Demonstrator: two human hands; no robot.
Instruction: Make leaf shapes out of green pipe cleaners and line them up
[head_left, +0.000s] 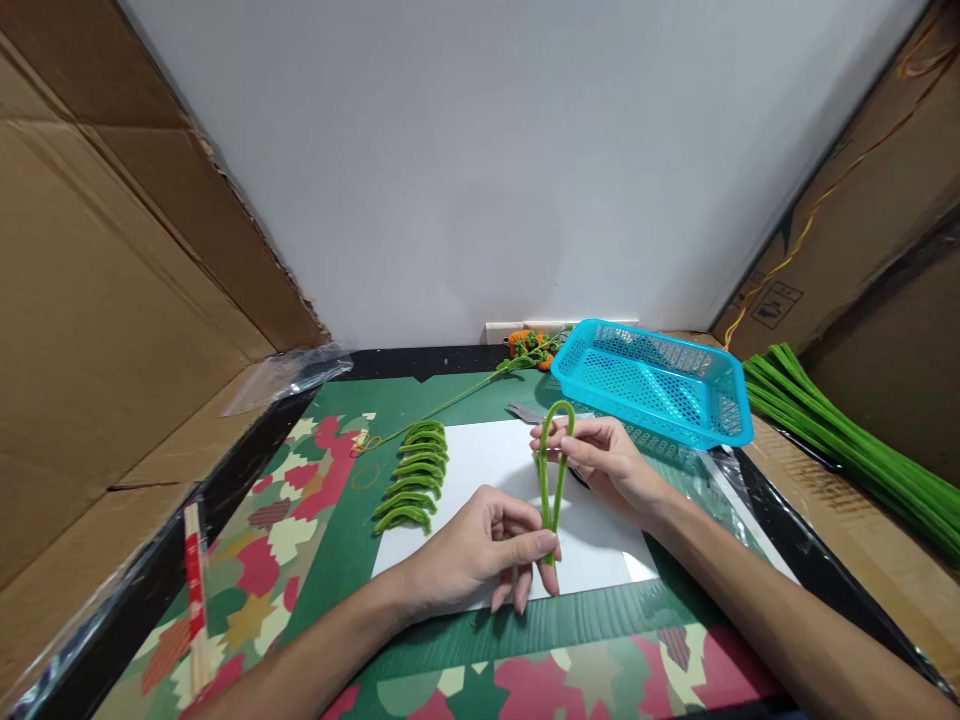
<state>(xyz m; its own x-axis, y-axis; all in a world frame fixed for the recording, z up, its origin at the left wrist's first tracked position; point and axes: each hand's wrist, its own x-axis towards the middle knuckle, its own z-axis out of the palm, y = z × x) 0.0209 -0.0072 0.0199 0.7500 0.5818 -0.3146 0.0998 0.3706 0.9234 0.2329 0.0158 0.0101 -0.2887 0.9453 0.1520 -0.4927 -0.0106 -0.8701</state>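
A green fuzzy pipe cleaner [545, 470] is bent into a tall narrow loop, held upright over a white sheet of paper [480, 450]. My left hand [506, 548] pinches its lower ends between thumb and fingers. Higher up, the fingers of my right hand [604, 462] close on the loop's right side, just below the rounded top. Left of my hands, several curved green pipe cleaner pieces [416, 470] lie in a row along the paper's left edge. Behind the loop, scissors [526, 412] lie partly hidden.
A blue plastic basket [652, 385] stands at the back right. Beyond it lies a bundle of long green pipe cleaners [855, 450]. An orange and green stemmed piece [529, 350] rests at the back. Chopsticks in a wrapper [196, 600] lie left. Cardboard walls [150, 220] flank the table.
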